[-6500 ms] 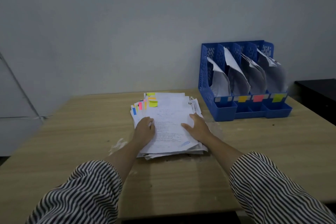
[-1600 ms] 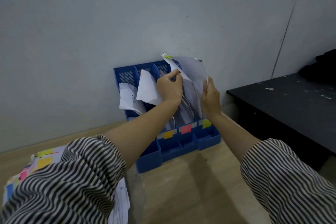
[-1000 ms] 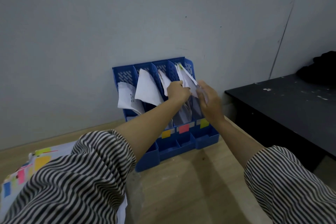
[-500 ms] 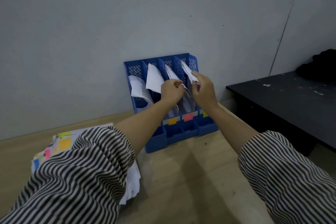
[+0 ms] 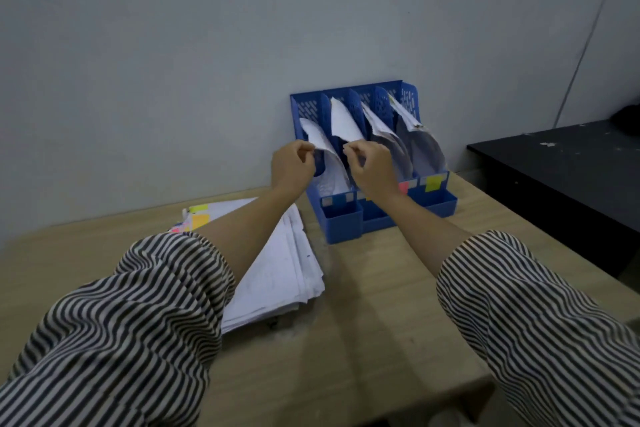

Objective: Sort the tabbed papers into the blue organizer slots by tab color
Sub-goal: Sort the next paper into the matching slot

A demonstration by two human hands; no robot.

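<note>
Standing against a grey wall [image 5: 173, 62], blue organizer [image 5: 341, 225] on wooden table [image 5: 363, 322]; black desk [image 5: 571, 170] beside. Left hand [image 5: 291, 166] and right hand [image 5: 372, 163] loosely curled, empty, apart.

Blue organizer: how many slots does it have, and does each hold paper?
4. The blue organizer has four slots side by side against the wall: far left, second, third, far right. Each holds paper.

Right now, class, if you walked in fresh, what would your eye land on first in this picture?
First the blue organizer against the wall, its four slots stuffed with curling papers. Next the left hand and right hand, raised in front of it with fingers curled. Then the paper stack with coloured tabs, lying left on the wooden table.
</note>
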